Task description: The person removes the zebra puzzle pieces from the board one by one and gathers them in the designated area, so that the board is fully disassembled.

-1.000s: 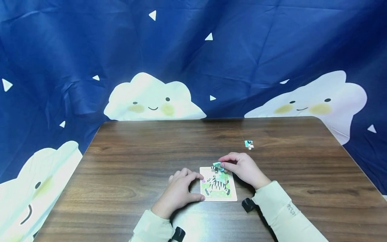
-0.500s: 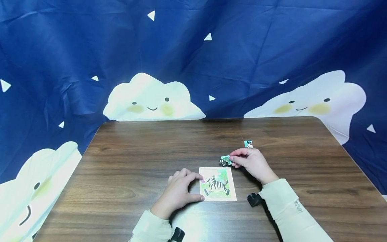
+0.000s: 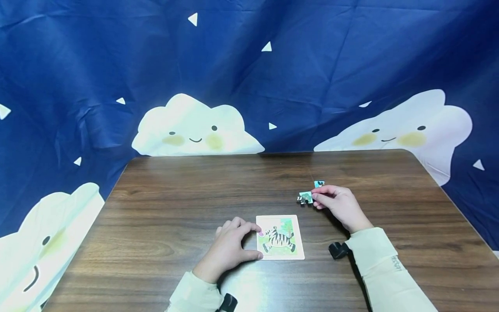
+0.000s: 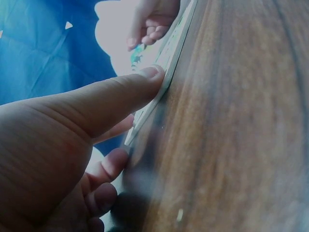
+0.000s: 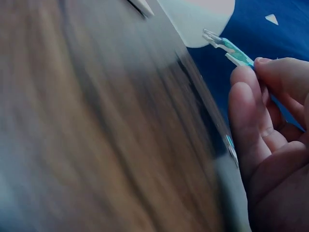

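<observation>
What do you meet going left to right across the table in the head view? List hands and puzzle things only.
left hand → puzzle board → held piece → loose piece → right hand
</observation>
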`<act>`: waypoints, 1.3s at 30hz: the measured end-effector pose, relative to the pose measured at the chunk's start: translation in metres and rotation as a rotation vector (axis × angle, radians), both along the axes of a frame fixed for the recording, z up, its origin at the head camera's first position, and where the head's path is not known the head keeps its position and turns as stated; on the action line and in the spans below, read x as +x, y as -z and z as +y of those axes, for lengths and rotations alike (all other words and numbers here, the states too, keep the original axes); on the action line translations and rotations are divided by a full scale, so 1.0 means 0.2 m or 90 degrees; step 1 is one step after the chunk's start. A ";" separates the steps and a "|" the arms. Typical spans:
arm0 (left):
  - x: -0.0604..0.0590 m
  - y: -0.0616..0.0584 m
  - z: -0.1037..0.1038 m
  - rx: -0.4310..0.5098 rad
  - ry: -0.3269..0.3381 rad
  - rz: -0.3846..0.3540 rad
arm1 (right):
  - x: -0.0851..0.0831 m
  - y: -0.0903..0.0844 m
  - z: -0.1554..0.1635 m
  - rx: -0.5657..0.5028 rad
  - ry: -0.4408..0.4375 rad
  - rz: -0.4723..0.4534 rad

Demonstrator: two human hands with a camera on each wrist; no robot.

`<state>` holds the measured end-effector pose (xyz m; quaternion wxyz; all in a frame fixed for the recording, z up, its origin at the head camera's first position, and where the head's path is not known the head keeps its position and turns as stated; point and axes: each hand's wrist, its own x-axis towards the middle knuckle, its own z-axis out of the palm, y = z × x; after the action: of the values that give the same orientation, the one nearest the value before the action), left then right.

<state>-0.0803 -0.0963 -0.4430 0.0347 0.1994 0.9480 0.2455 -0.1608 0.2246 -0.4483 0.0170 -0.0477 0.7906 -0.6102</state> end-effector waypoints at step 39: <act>-0.01 0.01 -0.01 -0.007 0.003 0.010 | -0.14 0.03 0.50 -0.036 0.156 -0.042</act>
<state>-0.0819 -0.0986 -0.4447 0.0293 0.2035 0.9490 0.2389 -0.1882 0.3249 -0.4543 -0.0329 0.0689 0.7720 -0.6311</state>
